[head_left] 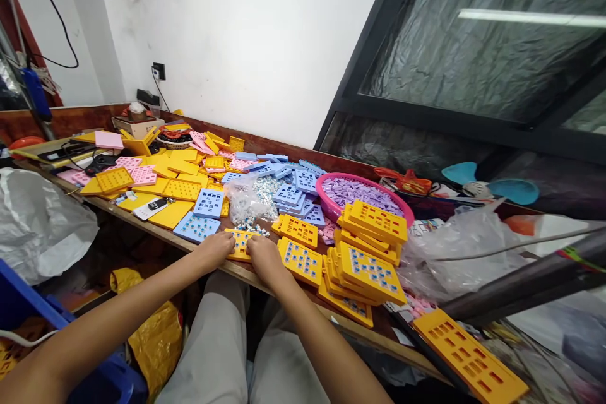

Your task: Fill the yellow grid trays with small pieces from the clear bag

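A: Yellow tray (240, 244) flat at the near table (265, 278) edge, between both hands; long axis running near-to-far, far end pointing toward the bag (246, 202) of small pieces; slots facing up, some filled with blue bits.

B: And the hands?

A: Left hand (215, 248) resting on the tray's left edge, fingers curled down onto it; right hand (265, 259) on its right near corner, fingers bent; hands close together, just apart, neither wrapped round the tray; hard to say whether any bit pinched in the fingertips.

B: Hidden or cut off?

A: Near part of the tray covered by knuckles and thumbs; exact outline unclear; fingertips of both hands out of sight behind the backs of the hands; loose pieces (250, 227) just beyond the tray too small to make out singly.

B: Around it?

A: Stack (369, 259) of yellow trays to the right, tilted and overlapping; pink basket (326, 192) of pale purple pieces behind the stack, partly blocked by it; blue trays (208, 203) left and far of the bag; another yellow tray (468, 360) near right, hanging past the table edge; clear plastic (449, 252) at the right, contents blurred.
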Demonstrator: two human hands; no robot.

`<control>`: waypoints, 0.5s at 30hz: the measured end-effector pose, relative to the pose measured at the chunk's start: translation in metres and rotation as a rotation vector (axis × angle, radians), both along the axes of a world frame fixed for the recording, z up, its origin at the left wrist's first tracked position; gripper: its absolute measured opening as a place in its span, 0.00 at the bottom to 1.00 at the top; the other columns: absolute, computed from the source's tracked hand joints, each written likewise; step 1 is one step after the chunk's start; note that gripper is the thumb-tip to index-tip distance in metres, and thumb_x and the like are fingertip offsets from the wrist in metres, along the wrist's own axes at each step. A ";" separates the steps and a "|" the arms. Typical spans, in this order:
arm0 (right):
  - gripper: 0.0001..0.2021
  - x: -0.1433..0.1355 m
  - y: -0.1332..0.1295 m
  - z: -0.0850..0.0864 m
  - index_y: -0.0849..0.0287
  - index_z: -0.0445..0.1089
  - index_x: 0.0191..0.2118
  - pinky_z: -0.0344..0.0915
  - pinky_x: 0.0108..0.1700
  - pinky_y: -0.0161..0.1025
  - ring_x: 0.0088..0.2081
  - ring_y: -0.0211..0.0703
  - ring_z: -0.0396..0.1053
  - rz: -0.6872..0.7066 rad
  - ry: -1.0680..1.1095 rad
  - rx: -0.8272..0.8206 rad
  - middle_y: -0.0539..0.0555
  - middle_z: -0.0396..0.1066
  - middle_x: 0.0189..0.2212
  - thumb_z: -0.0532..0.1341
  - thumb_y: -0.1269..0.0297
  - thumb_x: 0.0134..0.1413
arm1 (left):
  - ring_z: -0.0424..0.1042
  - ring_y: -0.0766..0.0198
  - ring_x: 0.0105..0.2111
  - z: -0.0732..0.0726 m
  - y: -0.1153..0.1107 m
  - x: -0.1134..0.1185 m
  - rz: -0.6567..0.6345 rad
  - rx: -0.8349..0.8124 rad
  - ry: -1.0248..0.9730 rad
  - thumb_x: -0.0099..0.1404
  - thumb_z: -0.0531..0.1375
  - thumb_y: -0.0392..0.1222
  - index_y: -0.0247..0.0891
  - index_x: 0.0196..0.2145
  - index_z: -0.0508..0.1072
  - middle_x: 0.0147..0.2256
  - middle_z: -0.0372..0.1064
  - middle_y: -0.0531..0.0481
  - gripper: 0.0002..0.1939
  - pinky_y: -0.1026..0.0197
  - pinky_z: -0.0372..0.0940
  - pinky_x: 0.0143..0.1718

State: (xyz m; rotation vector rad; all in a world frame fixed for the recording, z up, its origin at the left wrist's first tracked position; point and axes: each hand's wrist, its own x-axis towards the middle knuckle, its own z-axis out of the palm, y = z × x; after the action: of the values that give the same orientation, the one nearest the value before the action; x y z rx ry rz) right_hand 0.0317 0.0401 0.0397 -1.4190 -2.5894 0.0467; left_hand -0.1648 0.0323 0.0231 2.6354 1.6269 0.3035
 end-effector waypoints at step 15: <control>0.17 0.000 0.027 0.028 0.56 0.79 0.40 0.60 0.42 0.37 0.43 0.45 0.73 -0.127 0.023 -0.079 0.56 0.79 0.39 0.53 0.58 0.69 | 0.75 0.58 0.44 0.002 -0.020 -0.009 0.162 -0.012 -0.205 0.71 0.58 0.44 0.41 0.43 0.78 0.43 0.74 0.47 0.09 0.60 0.66 0.44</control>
State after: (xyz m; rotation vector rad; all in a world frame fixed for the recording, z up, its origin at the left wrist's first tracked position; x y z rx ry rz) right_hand 0.0312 0.0670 0.0674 -1.5969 -2.4985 0.1478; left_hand -0.1734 0.0125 0.0246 2.3755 1.7668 0.5472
